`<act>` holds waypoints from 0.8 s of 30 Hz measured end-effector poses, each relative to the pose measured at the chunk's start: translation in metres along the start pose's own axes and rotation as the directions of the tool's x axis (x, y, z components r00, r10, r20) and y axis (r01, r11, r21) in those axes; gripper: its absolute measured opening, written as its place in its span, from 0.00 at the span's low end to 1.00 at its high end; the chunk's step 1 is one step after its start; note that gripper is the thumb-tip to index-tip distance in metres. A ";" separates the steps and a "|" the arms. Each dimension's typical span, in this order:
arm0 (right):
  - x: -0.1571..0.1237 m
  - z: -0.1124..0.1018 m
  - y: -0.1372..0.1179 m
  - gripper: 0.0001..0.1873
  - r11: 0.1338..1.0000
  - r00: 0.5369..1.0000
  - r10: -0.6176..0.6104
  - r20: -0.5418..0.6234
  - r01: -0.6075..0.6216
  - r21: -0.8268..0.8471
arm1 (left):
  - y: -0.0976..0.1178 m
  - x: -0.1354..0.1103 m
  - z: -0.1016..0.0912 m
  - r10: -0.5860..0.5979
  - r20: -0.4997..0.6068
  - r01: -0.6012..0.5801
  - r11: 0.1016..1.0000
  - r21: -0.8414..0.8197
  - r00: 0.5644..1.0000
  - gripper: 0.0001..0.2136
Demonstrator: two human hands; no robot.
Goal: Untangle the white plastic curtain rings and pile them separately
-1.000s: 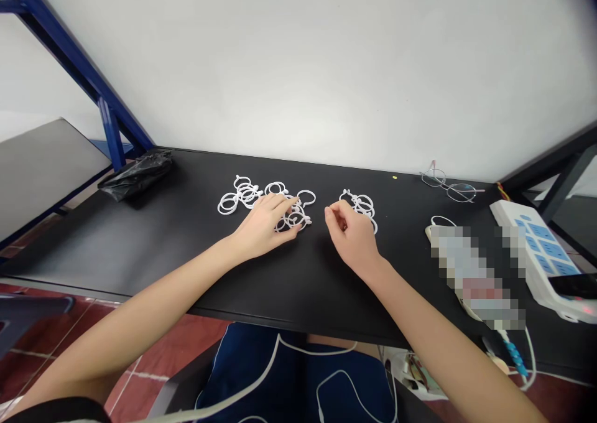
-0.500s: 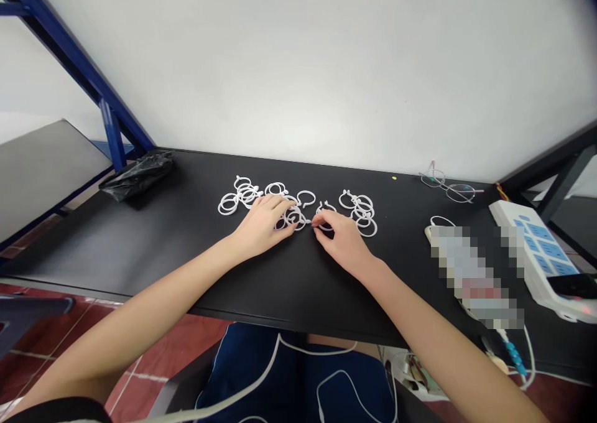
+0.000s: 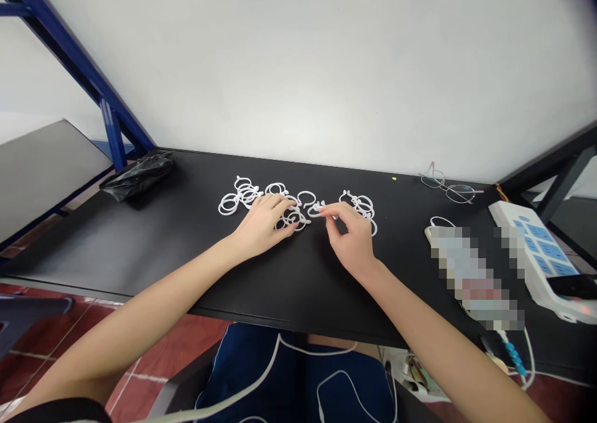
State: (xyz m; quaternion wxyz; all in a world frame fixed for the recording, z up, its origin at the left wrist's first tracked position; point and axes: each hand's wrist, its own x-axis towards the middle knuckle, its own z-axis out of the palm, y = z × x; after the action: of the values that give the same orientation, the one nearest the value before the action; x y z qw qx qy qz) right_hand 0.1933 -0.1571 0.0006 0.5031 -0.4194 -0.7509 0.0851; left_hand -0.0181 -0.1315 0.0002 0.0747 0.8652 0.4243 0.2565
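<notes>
White plastic curtain rings (image 3: 228,204), each an open loop with knobbed ends, lie in loose clusters on the black tabletop. My left hand (image 3: 267,223) rests palm down over the middle cluster, its fingers stretched out and partly covering the rings there. To its right, the thumb and index finger of my right hand (image 3: 351,230) are pinched together on one ring (image 3: 315,210), which points toward the left. A single ring (image 3: 306,198) lies just behind, between both hands. Beyond my right hand sits another cluster of rings (image 3: 364,204), partly hidden by the hand.
Eyeglasses (image 3: 450,186) lie near the wall at the back right. A blurred-out phone (image 3: 471,277) with a cable and a white power strip (image 3: 536,249) occupy the right side. A black plastic bag (image 3: 137,177) is at the far left, beside a blue metal frame (image 3: 111,130).
My right hand has shifted slightly right and back, and its fingertips are now on a ring, which has been tilted and moved left. My left hand stays in place.
</notes>
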 end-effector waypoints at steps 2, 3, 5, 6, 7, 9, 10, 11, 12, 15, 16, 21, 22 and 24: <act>0.001 -0.001 -0.002 0.12 1.000 0.998 -0.024 -0.050 0.025 0.005 | 0.001 0.000 -0.001 0.005 -0.001 -0.005 1.000 -0.011 1.000 0.15; 0.001 -0.001 -0.003 0.12 0.999 0.997 -0.036 -0.072 0.037 0.008 | 0.001 0.000 -0.001 0.011 0.000 -0.011 1.000 -0.016 1.000 0.15; 0.001 0.000 -0.003 0.12 0.999 0.994 -0.053 -0.099 0.054 0.009 | 0.002 0.000 -0.001 0.029 0.002 -0.029 0.999 -0.028 1.000 0.15; 0.001 0.000 -0.003 0.12 0.998 0.993 -0.057 -0.107 0.058 0.010 | 0.002 0.000 -0.001 0.039 0.004 -0.039 0.999 -0.035 0.999 0.15; 0.000 0.000 -0.003 0.12 0.998 0.992 -0.059 -0.112 0.061 0.013 | 0.002 0.000 -0.001 0.049 0.003 -0.049 0.998 -0.041 0.999 0.15; -0.001 0.000 -0.003 0.12 0.997 0.991 -0.063 -0.119 0.066 0.026 | 0.002 -0.001 -0.001 0.069 -0.001 -0.069 0.996 -0.050 0.998 0.15; -0.002 0.001 -0.003 0.12 0.997 0.990 -0.067 -0.120 0.072 0.033 | 0.002 -0.001 0.000 0.080 -0.005 -0.080 0.995 -0.053 0.997 0.15; -0.002 0.001 -0.004 0.12 0.996 0.990 -0.072 -0.120 0.078 0.040 | 0.002 -0.001 0.000 0.092 -0.010 -0.093 0.994 -0.053 0.996 0.15; -0.003 0.001 -0.004 0.12 0.995 0.989 -0.081 -0.122 0.088 0.046 | 0.002 -0.001 -0.001 0.106 -0.016 -0.107 0.993 -0.054 0.994 0.15; -0.004 0.002 -0.005 0.11 0.988 0.983 -0.123 -0.139 0.135 0.079 | 0.005 -0.002 -0.001 0.152 -0.033 -0.154 0.986 -0.065 0.988 0.14; -0.004 0.002 -0.005 0.11 0.985 0.979 -0.137 -0.150 0.151 0.089 | 0.006 -0.002 -0.002 0.168 -0.034 -0.170 0.983 -0.072 0.985 0.14; -0.003 0.003 -0.008 0.12 0.970 0.970 -0.184 -0.159 0.206 0.130 | 0.011 -0.002 -0.001 0.237 -0.030 -0.239 0.964 -0.117 0.971 0.13; -0.003 0.003 -0.009 0.12 0.967 0.971 -0.186 -0.149 0.208 0.149 | 0.012 -0.002 -0.001 0.251 -0.038 -0.254 0.959 -0.127 0.967 0.13; -0.004 0.004 -0.011 0.13 0.961 0.975 -0.184 -0.126 0.206 0.184 | 0.012 -0.002 0.000 0.275 -0.062 -0.281 0.949 -0.143 0.959 0.11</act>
State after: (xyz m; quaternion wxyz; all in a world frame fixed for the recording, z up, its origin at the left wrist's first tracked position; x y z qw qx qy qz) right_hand 0.1846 -0.1656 0.0024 0.5874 -0.2957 -0.7484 0.0859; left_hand -0.0105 -0.1406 0.0040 0.0941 0.9026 0.2791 0.3138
